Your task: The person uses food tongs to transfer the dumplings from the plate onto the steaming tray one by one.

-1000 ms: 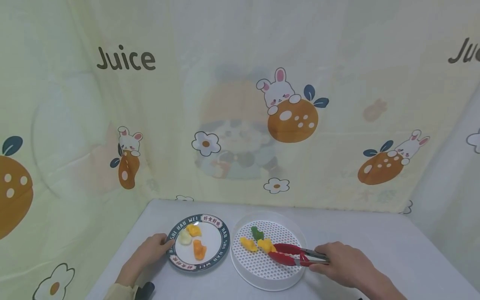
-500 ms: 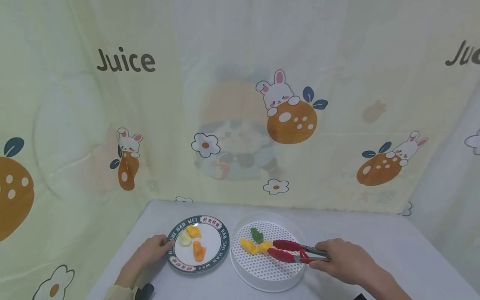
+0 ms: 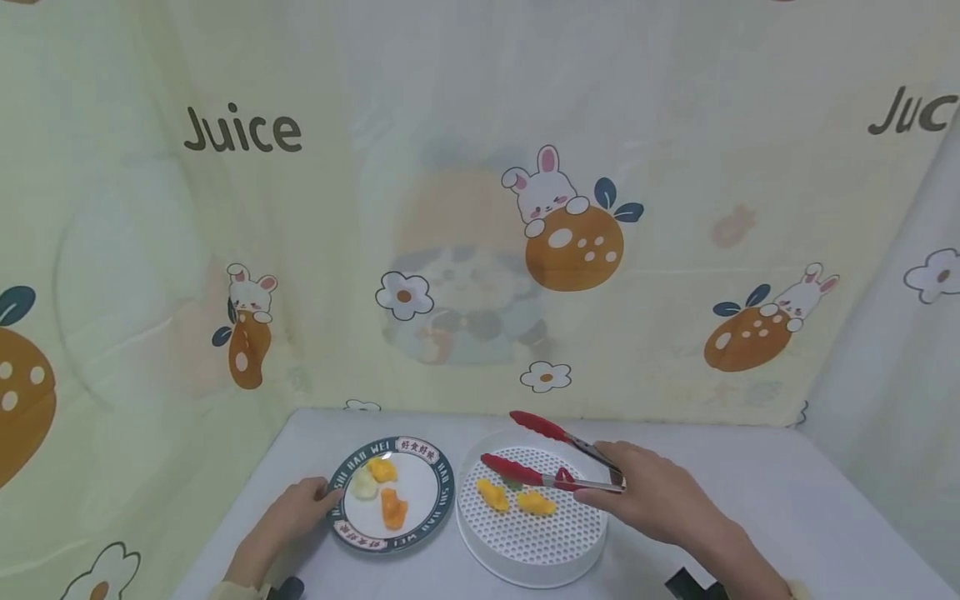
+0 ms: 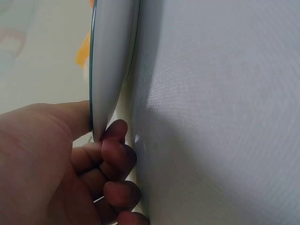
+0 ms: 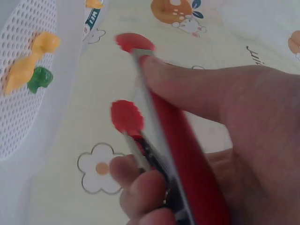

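Note:
My left hand (image 3: 296, 508) pinches the left rim of a round plate (image 3: 422, 487) with a dark patterned border; the left wrist view shows the thumb on top and fingers beneath. On that plate lie a pale piece (image 3: 364, 484), a yellow piece (image 3: 382, 470) and an orange piece (image 3: 393, 509). My right hand (image 3: 652, 492) grips red-tipped metal tongs (image 3: 528, 474), their arms spread apart with nothing between the tips. They hang over a white perforated steamer tray (image 3: 525, 542). It bears two yellow pieces (image 3: 536, 503) and a green piece (image 5: 40, 79), partly hidden by the tongs in the head view.
Plate and tray stand side by side on a white-covered table (image 3: 697, 475). Behind and to the left hangs a pale curtain (image 3: 450, 208) printed with rabbits, oranges and flowers. Another white cloth (image 3: 892, 400) hangs at the right.
The tongs have let go of a yellow piece, which now lies apart from the other one. My right hand has lifted them up and to the left, with their tips spreading. The left hand stays on the plate.

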`<state>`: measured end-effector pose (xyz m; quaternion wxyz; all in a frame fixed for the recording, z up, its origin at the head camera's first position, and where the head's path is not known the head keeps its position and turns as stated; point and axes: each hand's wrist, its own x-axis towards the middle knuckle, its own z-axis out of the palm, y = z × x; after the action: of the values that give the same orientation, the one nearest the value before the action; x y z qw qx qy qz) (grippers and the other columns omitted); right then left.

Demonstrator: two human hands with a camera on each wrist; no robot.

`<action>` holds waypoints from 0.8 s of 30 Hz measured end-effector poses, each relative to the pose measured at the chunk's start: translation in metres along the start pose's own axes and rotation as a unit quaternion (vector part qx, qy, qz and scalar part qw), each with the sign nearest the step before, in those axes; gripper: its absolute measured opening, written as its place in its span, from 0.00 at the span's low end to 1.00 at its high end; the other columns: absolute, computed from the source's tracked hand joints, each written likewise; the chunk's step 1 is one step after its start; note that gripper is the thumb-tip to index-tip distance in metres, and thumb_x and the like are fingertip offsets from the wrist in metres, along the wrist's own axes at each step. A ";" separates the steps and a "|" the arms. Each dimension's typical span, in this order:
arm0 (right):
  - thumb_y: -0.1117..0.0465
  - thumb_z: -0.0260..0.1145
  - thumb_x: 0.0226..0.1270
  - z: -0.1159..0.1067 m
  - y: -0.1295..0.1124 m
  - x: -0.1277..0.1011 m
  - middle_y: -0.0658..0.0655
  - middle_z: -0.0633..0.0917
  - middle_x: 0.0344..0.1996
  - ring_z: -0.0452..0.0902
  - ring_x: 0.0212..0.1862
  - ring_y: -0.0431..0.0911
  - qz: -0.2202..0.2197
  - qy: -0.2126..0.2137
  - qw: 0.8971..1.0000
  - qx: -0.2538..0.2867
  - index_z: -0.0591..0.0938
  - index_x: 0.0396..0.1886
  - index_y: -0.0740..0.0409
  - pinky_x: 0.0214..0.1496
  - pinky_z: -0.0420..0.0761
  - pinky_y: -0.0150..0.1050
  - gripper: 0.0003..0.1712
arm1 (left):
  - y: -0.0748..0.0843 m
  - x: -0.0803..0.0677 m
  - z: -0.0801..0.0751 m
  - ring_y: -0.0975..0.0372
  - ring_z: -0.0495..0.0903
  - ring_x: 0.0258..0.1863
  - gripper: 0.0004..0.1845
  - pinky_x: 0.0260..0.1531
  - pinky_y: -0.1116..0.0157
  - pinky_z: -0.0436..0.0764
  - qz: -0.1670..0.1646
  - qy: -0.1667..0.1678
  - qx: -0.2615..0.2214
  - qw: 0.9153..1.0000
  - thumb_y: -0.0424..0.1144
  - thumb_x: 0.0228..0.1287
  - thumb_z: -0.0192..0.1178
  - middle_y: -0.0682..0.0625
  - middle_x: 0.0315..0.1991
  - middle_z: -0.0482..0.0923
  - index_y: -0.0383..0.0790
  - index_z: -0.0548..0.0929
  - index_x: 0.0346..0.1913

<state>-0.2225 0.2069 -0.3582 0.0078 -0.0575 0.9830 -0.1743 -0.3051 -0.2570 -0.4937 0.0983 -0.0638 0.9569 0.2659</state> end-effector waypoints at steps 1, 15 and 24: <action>0.28 0.74 0.47 0.002 -0.003 0.001 0.51 0.80 0.34 0.72 0.36 0.45 0.002 0.002 1.000 0.007 0.78 0.64 0.57 0.30 0.74 0.39 0.51 | 0.000 0.000 0.001 0.56 0.81 0.36 0.22 0.39 0.54 0.82 0.001 0.001 -0.003 1.000 0.51 0.73 0.57 0.45 0.34 0.83 0.32 0.82 0.46; 0.30 0.77 0.43 0.044 -0.042 0.026 0.51 0.83 0.42 0.75 0.40 0.44 -0.026 -0.018 0.998 0.045 0.77 0.63 0.54 0.39 0.82 0.44 0.51 | 0.000 -0.001 0.002 0.59 0.74 0.28 0.17 0.30 0.62 0.75 -0.003 0.002 -0.014 1.000 0.49 0.74 0.56 0.48 0.26 0.76 0.37 0.81 0.37; 0.31 0.74 0.50 0.081 -0.072 0.037 0.59 0.82 0.57 0.77 0.48 0.49 -0.072 -0.061 0.994 0.048 0.76 0.66 0.55 0.52 0.82 0.58 0.50 | 0.001 -0.002 0.001 0.59 0.74 0.29 0.16 0.30 0.63 0.74 -0.005 0.000 -0.014 1.000 0.48 0.73 0.56 0.48 0.26 0.76 0.37 0.81 0.37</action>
<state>-0.2482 0.1083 -0.4091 0.0577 -0.1381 0.9646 -0.2171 -0.3028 -0.2556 -0.4932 0.0991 -0.0697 0.9528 0.2785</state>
